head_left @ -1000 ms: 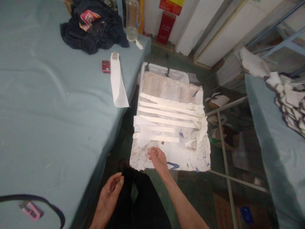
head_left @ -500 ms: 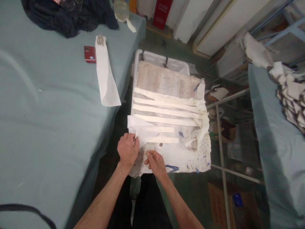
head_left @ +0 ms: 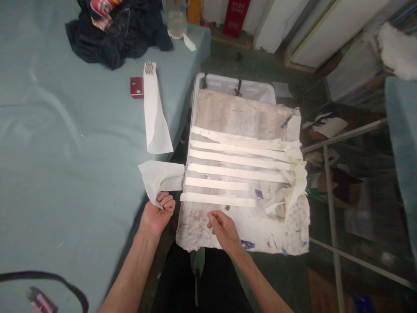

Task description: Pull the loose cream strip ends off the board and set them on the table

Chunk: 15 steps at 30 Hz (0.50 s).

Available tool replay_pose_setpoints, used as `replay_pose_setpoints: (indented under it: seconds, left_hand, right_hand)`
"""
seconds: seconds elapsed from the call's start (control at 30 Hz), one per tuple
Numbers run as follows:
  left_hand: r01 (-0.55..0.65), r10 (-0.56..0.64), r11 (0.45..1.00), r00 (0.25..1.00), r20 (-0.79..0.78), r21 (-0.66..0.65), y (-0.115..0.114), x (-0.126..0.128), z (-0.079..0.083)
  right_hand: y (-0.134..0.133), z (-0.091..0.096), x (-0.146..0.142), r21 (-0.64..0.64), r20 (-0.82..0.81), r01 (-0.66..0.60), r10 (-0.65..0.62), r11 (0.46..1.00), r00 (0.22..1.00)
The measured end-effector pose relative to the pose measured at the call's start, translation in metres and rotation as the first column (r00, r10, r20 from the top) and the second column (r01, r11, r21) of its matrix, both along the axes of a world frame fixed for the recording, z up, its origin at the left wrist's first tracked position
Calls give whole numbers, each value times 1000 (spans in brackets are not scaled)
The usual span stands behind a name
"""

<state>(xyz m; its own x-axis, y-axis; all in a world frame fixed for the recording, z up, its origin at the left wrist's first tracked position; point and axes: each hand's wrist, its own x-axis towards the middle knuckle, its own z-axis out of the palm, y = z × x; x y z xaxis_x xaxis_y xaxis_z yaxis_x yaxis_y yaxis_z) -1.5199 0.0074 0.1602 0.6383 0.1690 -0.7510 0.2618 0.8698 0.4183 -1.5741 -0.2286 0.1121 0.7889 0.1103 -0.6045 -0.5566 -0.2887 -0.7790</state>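
My left hand (head_left: 157, 215) is closed on a thin white paper sheet (head_left: 161, 176), which sticks out beyond the left edge of a stained, cloth-covered board (head_left: 202, 224). Several cream strips (head_left: 218, 199) lie side by side across this board; the two nearest me are shorter. Their far ends bunch up in a crumpled mass at the board's right edge. Low over the near part of the board, my right hand (head_left: 224, 228) has thumb and forefinger pinched together. Whether anything small is between them I cannot make out.
The board rests on a white plastic bin (head_left: 257, 89). On the left, a cloth-covered table (head_left: 107, 182) holds a long white paper piece (head_left: 153, 108), a small red box (head_left: 137, 87), dark clothing (head_left: 137, 39) and a jar (head_left: 177, 21). A metal rack frame (head_left: 329, 191) stands on the right.
My left hand has moved left, carrying the thin white sheet off the board; the left ends of the two nearest strips are now uncovered. My right hand stays pinched over the board.
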Motion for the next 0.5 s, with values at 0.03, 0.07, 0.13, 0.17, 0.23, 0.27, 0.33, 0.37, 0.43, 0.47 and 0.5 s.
replay_pose_setpoints:
  seconds: [0.03, 0.07, 0.13, 0.17, 0.23, 0.27, 0.33, 0.37, 0.43, 0.47, 0.5]
  left_hand:
    - [-24, 23, 998, 1000, -11, -56, 1, -1, -2]
    - [-45, 43, 994, 999, -20, -103, 2, -3, -4]
    - [-83, 78, 981, 996, -33, -174, 3, -7, -11]
    - [-98, 92, 975, 995, -38, -199, 3, -9, -15]
    - [-119, 110, 965, 993, -49, -234, 7, -12, -26]
    - [-123, 112, 962, 992, -58, -244, 9, -14, -32]
    - [-116, 98, 961, 992, -82, -250, 14, -19, -45]
    - [-104, 82, 964, 992, -98, -246, 17, -22, -53]
    - [-67, 37, 972, 990, -133, -227, 19, -29, -71]
    - [-42, 10, 976, 989, -150, -212, 19, -34, -81]
    - [-15, -19, 981, 986, -168, -193, 19, -38, -90]
  right_hand:
    - [1, 0, 2, 1, 9, -12, 12, 1000, 1000]
    - [2, 0, 4, 2, 16, -26, 26, 1000, 1000]
    - [6, 0, 5, -1, 28, -57, 57, 998, 998]
    - [7, 1, 5, -4, 31, -73, 73, 997, 997]
    - [9, 3, 0, -16, 28, -95, 96, 995, 995]
    - [9, 4, -3, -26, 20, -104, 105, 994, 994]
    - [8, 6, -13, -54, -10, -132, 131, 990, 991]
    - [6, 8, -18, -69, -25, -151, 149, 986, 988]
    - [3, 10, -30, -89, -54, -190, 186, 978, 981]
    - [1, 11, -35, -89, -71, -203, 197, 975, 978]
    - [0, 13, -41, -87, -90, -209, 201, 974, 975]
